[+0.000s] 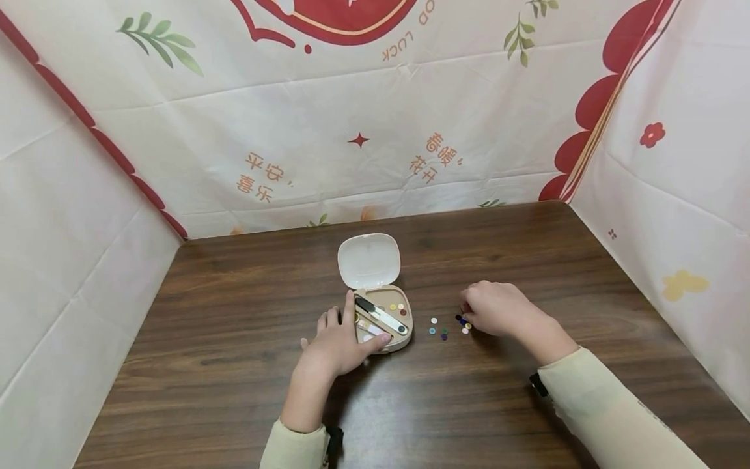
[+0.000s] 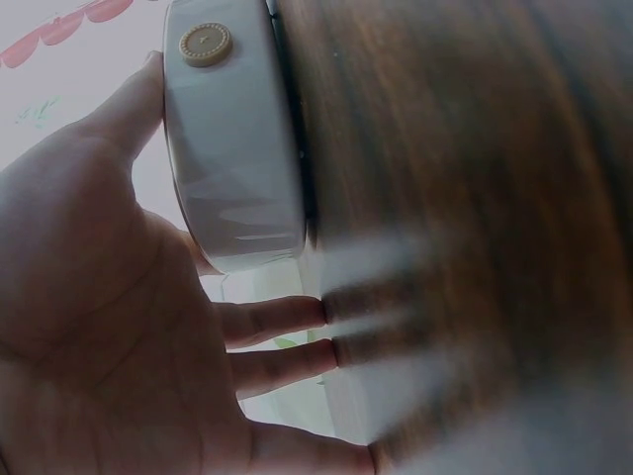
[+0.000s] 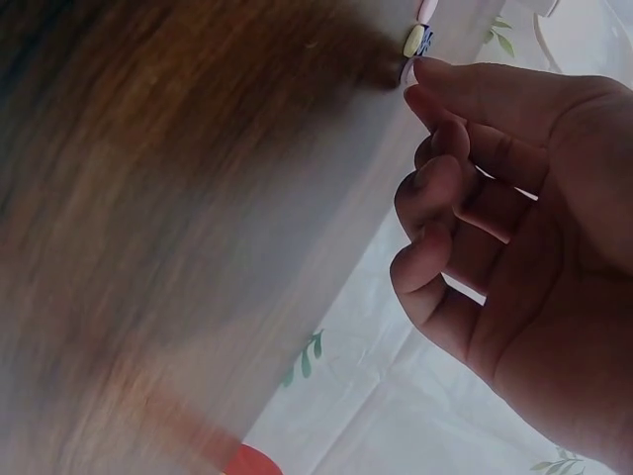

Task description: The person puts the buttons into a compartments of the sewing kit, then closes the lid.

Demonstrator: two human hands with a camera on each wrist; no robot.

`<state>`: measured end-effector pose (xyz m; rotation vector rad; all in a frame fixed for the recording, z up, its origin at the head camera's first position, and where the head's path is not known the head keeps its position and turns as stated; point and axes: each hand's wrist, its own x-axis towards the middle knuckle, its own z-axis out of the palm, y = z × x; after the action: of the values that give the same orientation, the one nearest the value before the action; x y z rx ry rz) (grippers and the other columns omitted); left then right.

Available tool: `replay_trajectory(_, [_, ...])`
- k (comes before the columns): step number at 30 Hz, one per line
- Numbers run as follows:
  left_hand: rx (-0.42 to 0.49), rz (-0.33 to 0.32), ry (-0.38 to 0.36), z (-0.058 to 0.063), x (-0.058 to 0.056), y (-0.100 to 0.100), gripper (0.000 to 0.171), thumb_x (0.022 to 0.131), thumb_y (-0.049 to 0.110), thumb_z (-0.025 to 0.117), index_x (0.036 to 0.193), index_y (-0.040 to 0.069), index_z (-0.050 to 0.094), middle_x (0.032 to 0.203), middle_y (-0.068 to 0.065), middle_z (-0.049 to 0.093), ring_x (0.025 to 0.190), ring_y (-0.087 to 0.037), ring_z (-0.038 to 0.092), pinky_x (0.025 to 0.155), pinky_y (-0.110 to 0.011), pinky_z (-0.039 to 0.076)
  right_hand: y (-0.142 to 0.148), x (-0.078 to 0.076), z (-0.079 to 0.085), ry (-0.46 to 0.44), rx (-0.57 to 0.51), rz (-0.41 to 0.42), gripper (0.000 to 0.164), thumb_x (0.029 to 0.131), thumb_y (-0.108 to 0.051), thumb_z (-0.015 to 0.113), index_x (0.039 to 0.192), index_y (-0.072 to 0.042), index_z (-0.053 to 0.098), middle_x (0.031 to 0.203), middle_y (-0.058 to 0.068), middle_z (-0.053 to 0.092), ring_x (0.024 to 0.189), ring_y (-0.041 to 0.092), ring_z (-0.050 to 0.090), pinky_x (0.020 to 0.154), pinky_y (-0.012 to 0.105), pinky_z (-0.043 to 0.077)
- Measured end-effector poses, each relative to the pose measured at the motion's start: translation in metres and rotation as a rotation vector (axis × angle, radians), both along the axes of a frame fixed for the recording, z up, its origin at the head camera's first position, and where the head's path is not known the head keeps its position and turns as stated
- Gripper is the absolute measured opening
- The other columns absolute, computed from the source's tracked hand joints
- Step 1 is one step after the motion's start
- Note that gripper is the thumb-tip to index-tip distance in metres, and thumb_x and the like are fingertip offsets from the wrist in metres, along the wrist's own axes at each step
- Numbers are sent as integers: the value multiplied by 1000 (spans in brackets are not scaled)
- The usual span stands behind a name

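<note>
In the head view, a small white-lidded sewing kit box (image 1: 404,339) stands open on the table. Inside lie black-and-silver thread snips (image 1: 381,316) and a few buttons (image 1: 393,307). My left hand (image 1: 336,345) rests on its left side with fingers spread straight. Its thumb touches the front edge, and the box's side wall (image 2: 232,148) with a round tan catch (image 2: 206,44) shows in the left wrist view. To the right, my right hand (image 1: 498,309) is at a cluster of small buttons (image 1: 465,331). Its thumb and index finger pinch a button (image 3: 407,72), partly hidden by the fingertips.
Several loose buttons (image 1: 432,331) lie between the box and the right hand. The raised lid (image 1: 369,260) leans back behind the box. The dark wood table (image 1: 252,293) is bordered by printed white cloth (image 1: 328,117) at the back and both sides.
</note>
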<state>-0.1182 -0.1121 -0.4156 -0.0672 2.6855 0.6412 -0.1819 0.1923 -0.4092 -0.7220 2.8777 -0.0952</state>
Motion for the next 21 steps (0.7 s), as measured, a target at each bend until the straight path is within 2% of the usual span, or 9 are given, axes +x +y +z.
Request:
replay_trajectory(11, [7,3,5,1,0,0,115,91,81,61,174,26,3,172,-24,30,162,-43,25,111,-89,25,1,-2,-1,-55,-12,-21,22,98,-14,70,77,-19,63,72,-5,58,64,11,49,61,34,43])
replay_trajectory(15, [-9,-3,-13,-3,-2,0,114,92,80,59,173,28,-1,174,-23,27,164,-42,21,114,-88,23,2,-2,-2,-60,-14,-18,23,98,-14,69,77,-18,62,72,-5,57,64,11,49,61,34,43])
replay_trajectory(21, [-2,1,3,-3,-1,0,113,92,78,61,174,27,2,172,-23,30,163,-42,24,113,-88,24,4,-1,-3,-46,-15,-7,20,97,-15,70,78,-19,63,73,-6,59,65,11,51,62,35,46])
